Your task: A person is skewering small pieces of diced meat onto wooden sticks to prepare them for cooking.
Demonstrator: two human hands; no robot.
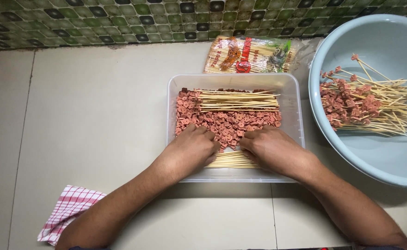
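Note:
A clear plastic tub (292,99) sits in front of me, holding many small pink-red ring-shaped sausage slices (229,122) and a bundle of bare wooden skewers (238,100) laid across its far part. My left hand (190,150) and my right hand (272,149) both rest palm down inside the tub's near half, fingertips on the slices. More bare skewers (231,160) lie under and between the two hands. Whether either hand pinches a slice or a skewer is hidden by the fingers.
A pale blue basin (379,157) at the right holds skewers threaded with slices (365,104). A printed packet of skewers (249,54) lies behind the tub by the tiled wall. A red-and-white checked cloth (67,210) lies at the near left.

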